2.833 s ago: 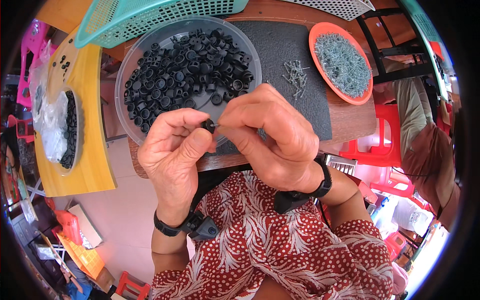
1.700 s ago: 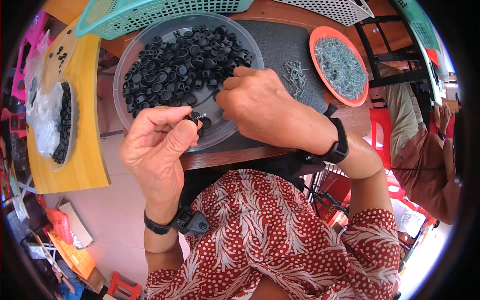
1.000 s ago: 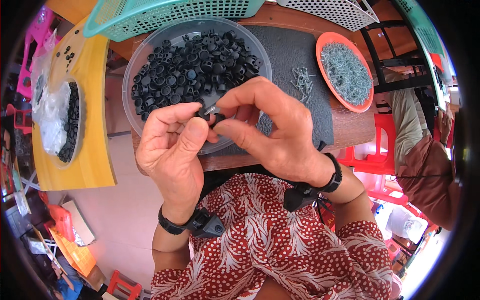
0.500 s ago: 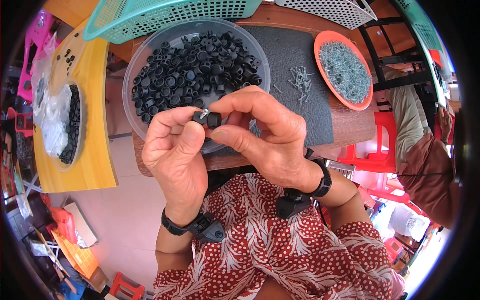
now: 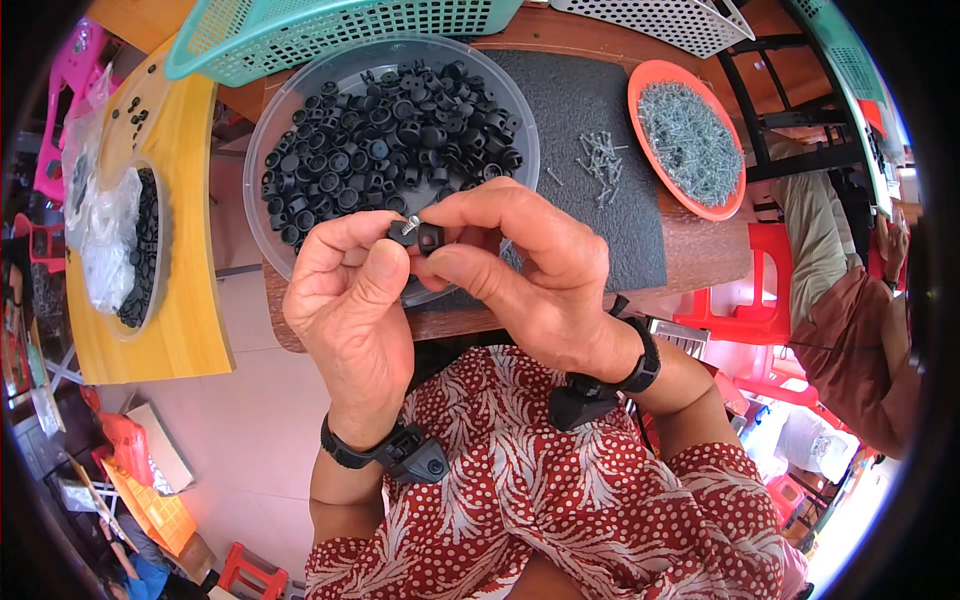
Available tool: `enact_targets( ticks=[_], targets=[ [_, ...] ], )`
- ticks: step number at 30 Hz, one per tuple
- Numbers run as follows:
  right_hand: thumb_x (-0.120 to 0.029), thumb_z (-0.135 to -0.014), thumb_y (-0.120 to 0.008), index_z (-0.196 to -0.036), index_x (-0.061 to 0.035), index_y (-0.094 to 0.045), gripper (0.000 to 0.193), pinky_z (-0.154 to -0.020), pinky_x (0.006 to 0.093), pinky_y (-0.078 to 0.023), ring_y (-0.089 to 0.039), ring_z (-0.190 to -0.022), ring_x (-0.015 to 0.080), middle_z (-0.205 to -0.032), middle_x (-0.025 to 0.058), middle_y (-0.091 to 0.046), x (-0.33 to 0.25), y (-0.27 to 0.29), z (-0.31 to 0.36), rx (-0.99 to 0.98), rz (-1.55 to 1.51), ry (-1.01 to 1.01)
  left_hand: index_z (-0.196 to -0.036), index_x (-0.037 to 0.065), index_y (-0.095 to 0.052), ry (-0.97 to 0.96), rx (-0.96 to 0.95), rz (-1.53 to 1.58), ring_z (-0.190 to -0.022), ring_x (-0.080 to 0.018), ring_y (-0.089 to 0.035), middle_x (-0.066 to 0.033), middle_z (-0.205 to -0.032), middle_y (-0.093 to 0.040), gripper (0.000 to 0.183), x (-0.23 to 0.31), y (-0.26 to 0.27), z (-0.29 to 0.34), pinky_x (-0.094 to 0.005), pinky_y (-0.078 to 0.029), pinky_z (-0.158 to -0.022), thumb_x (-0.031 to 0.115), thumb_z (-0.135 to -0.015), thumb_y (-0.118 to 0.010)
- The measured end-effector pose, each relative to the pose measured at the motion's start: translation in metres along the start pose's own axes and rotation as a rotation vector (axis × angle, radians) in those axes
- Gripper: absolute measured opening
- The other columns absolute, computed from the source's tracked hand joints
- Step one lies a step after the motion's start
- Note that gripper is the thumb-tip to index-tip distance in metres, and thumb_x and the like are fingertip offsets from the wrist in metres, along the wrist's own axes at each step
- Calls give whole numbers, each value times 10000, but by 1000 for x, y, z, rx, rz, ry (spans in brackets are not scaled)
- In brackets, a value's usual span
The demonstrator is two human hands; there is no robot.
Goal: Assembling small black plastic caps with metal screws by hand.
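Between thumb and fingertips, my left hand (image 5: 350, 290) pinches a small black plastic part (image 5: 401, 234). A silver screw (image 5: 411, 225) stands at a slant on that part, by the fingertips of both hands. My right hand (image 5: 535, 270) pinches a second small black piece, a plastic cap (image 5: 430, 238), right against the first. One side of the cap shows a dark hollow. Whether the two pieces are joined I cannot tell. Both hands are over the near edge of a clear round tub (image 5: 256, 190) filled with similar black caps (image 5: 385, 140).
Loose screws (image 5: 603, 165) lie on a dark foam mat (image 5: 550, 95); an orange plate (image 5: 688, 212) heaped with screws stands right of it. Green (image 5: 350, 45) and white baskets (image 5: 660, 22) border the far side. A yellow table (image 5: 190, 300) stands left, a seated person (image 5: 850, 320) right.
The cap in my right fingers has turned slightly, so a hollow in its side now shows. My right fingertips have shifted a little; my left hand has hardly moved.
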State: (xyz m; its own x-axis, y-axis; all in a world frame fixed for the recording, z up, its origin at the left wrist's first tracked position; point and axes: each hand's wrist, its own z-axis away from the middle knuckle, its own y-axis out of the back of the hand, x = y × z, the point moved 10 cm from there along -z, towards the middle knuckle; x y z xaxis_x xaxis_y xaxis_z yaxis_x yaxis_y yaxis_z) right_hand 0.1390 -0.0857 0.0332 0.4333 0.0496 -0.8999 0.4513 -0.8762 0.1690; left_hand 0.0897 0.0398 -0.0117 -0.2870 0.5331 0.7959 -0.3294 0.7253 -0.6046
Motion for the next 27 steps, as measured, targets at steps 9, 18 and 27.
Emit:
enact_targets(
  ticks=[9,18,27],
  targets=[
    [26,-765,-662,-976,21,-603,219,-557,272,-455,-570,-646,152,-795,97,-584,3,2,1,54,-19,-41,-1030,-38,-555,40,1,18,-725,-173,-629,-113,-889,-648,205,-3,0,-1,-288,-518,-638,74,-875,-628],
    [-48,-827,-665,-1021,25,-616,213,-601,234,-466,-577,-731,96,-859,62,-647,29,3,6,116,-354,-284,-1016,-39,-559,23,43,-60,-710,-158,-626,-112,-852,-650,195,2,1,-1,-270,-516,-627,61,-867,-636],
    [-126,-896,-602,-1048,-12,-652,197,-633,199,-449,-559,-734,67,-858,39,-668,50,-3,9,10,-618,-574,-995,-56,-601,-21,27,-248,-689,-103,-592,-96,-858,-649,208,11,0,2,-214,-495,-627,16,-820,-685]
  ],
)
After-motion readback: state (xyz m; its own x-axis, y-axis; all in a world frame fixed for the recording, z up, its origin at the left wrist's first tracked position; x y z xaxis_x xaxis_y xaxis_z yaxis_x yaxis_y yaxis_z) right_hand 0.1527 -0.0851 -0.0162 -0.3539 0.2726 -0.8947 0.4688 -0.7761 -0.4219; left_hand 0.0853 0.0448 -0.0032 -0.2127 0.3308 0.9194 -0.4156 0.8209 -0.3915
